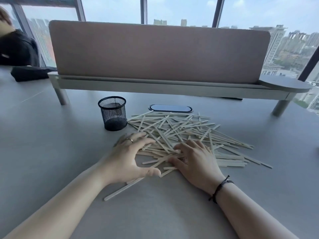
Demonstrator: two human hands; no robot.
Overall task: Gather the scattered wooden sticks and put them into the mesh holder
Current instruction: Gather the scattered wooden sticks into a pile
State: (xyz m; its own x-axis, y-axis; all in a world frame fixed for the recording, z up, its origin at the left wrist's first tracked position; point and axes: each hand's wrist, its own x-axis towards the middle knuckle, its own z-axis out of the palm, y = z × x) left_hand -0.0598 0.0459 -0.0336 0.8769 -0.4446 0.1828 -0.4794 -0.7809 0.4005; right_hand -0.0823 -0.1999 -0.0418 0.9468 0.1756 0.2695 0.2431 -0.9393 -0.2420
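A wide pile of pale wooden sticks [183, 133] lies scattered on the grey table [51, 152]. The black mesh holder [113, 115] stands upright just left of the pile and looks empty. My left hand [131, 156] lies spread on the pile's near left edge, its fingers straight over the sticks and its thumb stretched toward the right. My right hand [193, 157] rests on the pile's near middle with its fingers bent down onto the sticks. One stick [123, 188] lies apart under my left wrist.
A brown desk divider [158, 52] on a raised shelf crosses the back of the table. A dark oval cable port [170, 108] sits behind the pile. A person in black sits at the far left [17, 47]. Windows lie beyond.
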